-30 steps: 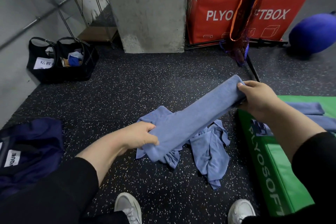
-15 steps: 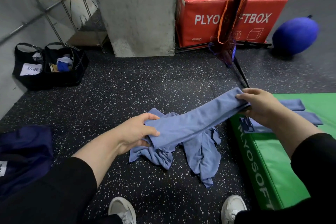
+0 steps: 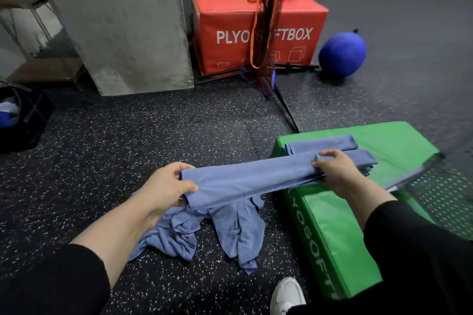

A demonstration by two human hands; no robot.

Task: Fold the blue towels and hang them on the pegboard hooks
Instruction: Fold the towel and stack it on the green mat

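Above floor, folded towel, both hands gripping

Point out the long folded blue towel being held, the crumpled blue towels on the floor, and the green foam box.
long folded blue towel [image 3: 245,181], head view, mid-span.
crumpled blue towels [image 3: 238,233], head view, right heap.
green foam box [image 3: 330,238], head view, front side.

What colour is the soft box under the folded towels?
Green, with white lettering down its side; head view.
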